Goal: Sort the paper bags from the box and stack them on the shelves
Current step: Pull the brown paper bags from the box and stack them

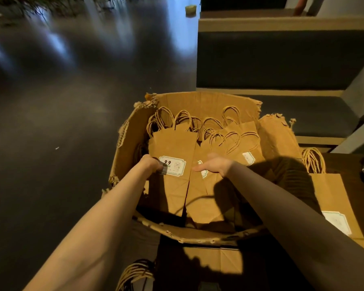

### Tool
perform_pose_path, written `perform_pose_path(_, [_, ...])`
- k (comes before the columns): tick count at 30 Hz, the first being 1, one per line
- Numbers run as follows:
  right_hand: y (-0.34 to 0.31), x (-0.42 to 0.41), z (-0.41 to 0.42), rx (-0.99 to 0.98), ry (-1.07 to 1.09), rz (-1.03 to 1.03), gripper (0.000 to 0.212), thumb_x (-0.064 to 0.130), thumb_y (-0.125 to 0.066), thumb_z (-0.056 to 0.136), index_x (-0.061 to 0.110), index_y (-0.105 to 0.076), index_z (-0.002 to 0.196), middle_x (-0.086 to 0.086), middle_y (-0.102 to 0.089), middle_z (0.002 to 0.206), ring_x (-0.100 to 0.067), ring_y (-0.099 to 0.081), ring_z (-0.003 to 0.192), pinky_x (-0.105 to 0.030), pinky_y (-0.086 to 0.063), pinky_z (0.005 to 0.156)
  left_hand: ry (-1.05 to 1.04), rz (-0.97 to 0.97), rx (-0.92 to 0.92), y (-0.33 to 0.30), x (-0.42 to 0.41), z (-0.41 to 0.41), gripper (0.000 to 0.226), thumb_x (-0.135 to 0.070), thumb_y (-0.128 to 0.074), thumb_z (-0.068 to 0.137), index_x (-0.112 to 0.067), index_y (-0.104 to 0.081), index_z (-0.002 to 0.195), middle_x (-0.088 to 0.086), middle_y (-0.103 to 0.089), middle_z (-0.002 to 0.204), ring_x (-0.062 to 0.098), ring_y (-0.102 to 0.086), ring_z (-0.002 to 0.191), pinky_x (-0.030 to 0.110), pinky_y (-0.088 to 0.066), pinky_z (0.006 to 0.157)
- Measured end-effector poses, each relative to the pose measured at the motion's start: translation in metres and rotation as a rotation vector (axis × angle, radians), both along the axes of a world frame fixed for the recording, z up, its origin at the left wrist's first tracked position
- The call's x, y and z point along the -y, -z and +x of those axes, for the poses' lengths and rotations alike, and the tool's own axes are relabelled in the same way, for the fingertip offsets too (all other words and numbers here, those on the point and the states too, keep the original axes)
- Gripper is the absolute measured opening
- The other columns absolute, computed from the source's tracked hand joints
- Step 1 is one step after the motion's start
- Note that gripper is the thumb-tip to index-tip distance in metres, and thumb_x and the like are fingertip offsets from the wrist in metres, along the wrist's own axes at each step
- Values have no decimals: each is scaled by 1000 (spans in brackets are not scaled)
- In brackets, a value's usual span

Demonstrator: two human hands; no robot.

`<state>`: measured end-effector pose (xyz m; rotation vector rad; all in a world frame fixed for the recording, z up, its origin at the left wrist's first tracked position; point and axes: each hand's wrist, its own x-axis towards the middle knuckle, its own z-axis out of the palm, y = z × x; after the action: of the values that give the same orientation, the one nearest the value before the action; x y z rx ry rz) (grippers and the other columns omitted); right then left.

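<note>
A torn cardboard box (130, 133) sits on the dark floor, filled with several brown paper bags with twisted handles. My left hand (152, 164) grips the left edge of a bag (172, 148) that bears a white "9.9" label. My right hand (215, 164) reaches into the box and rests over the neighbouring bags (200, 185), thumb pointing left; its fingers are hidden behind the hand. Dark shelves (282, 59) with tan edges stand just beyond the box on the right.
More paper bags (332, 192) lie stacked on a surface to the right of the box, and others lie below at the bottom (212, 261). A person's legs (303, 5) show at the top right. Dark glossy floor (61, 122) spreads to the left.
</note>
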<state>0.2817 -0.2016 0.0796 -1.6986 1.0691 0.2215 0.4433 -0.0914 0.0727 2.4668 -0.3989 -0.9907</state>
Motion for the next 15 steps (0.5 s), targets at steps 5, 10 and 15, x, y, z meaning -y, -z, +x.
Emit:
perform_pose_path(5, [-26,10,-14,100,-20,-71,63,23,-68,86,5,-39,139,-4,-49,132,-23,-46,124,-33,-34,104,-119,-154,-187,-16,9,-8,67,-15,-61,90,3,-23,142,16,-36,146,27,-34,135,34,-31,104])
perform_pose_path(10, [-56,19,-39,330,54,-25,27,0,-65,83,13,-62,107,-5,-67,113,-16,-64,101,-29,-50,90,-118,-344,-355,-35,8,-19,87,-29,-80,70,-2,-34,139,15,-51,135,27,-52,120,41,-41,102])
perform_pose_path(15, [-86,5,-66,422,201,-83,33,4,-68,82,13,-60,113,-2,-67,107,-17,-62,101,-35,-49,92,-163,-636,-512,-73,6,-39,51,-12,-66,86,1,-47,131,14,-68,94,16,-69,62,26,-55,49])
